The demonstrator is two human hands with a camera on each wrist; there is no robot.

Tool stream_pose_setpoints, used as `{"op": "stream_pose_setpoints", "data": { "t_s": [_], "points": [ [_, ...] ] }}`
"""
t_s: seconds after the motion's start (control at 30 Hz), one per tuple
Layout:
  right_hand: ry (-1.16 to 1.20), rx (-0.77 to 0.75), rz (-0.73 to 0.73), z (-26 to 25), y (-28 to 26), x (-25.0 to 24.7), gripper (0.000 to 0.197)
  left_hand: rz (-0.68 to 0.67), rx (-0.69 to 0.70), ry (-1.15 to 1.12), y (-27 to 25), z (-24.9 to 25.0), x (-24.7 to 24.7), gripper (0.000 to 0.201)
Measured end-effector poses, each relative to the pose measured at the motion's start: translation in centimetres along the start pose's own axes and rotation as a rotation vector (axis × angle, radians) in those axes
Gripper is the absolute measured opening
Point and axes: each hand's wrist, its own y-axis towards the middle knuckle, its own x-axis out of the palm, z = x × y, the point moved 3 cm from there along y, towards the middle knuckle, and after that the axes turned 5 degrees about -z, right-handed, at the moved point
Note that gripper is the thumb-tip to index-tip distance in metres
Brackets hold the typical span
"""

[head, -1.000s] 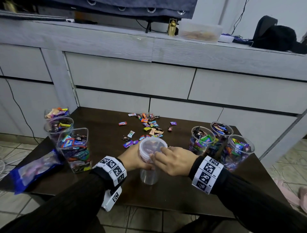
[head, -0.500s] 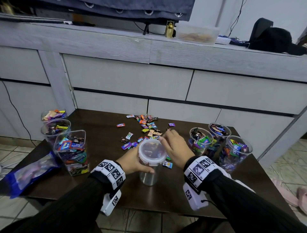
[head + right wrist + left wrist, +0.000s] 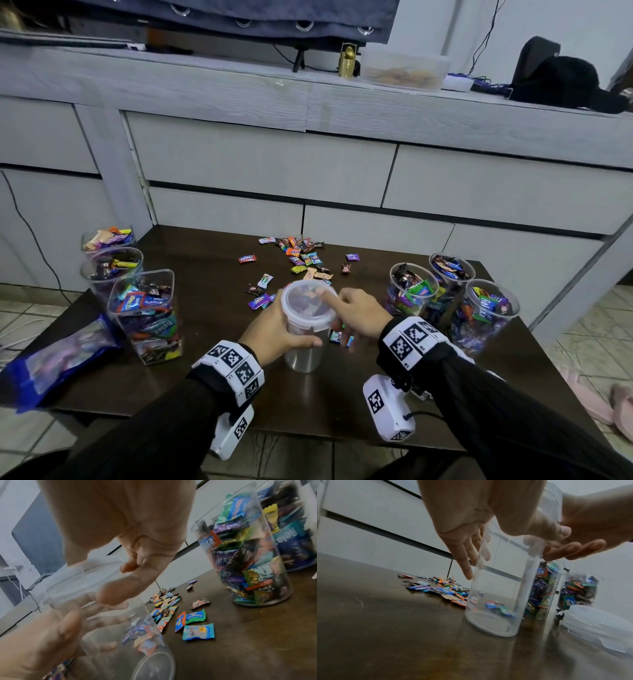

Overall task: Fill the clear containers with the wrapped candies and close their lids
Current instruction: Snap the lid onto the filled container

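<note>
- Mid table, near edge: empty clear container [image 3: 303, 346] gripped by left hand [image 3: 274, 334].
- Right hand [image 3: 356, 317] pinching lid [image 3: 308, 301] rim.
- Likely unlidding before filling.
- Next: candies [image 3: 305, 255] behind container, in.

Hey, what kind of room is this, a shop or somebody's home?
Most likely a home living room: a low dark table on tiled floor, a grey drawer cabinet behind it, and pink slippers beside the table.

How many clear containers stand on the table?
7: three at the left edge, three at the right, and one in the middle between the hands.
</note>
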Motion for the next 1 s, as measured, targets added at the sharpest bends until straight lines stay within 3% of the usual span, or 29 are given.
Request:
{"op": "stream_pose_setpoints", "data": {
  "t_s": [0.1,0.3,0.37,0.43,0.53,0.8,1.0],
  "points": [
    [0.096,-0.032,-0.039,0.5,0.7,-0.4,0.059,-0.038,-0.037,0.123,-0.2,0.1,-0.4,0.111],
    [0.119,-0.172,-0.055,-0.1,1.4,-1.7,0.02,-0.122,-0.094,0.302,-0.6,0.7,-2.2,0.102],
    [0.089,-0.133,-0.046,-0.3,1.3,-1.3,0.028,-0.176,-0.062,0.3,-0.4,1.2,-2.0,0.105],
    [0.006,-0.003,-0.007,-0.3,1.2,-0.9,0.048,-0.189,-0.037,0.243,-0.1,1.4,-1.5,0.106],
    [-0.041,0.114,0.057,0.1,0.9,-0.7,0.067,-0.162,-0.045,0.135,0.3,0.9,-0.7,0.093],
    [0.172,-0.057,0.238,0.6,2.3,-1.3,0.061,-0.143,-0.041,0.068,0.4,0.3,0.2,0.092],
    [0.15,0.094,-0.069,-0.1,1.5,-2.2,0.048,-0.224,-0.056,0.165,-0.4,0.5,-0.4,0.098]
  ]
}}
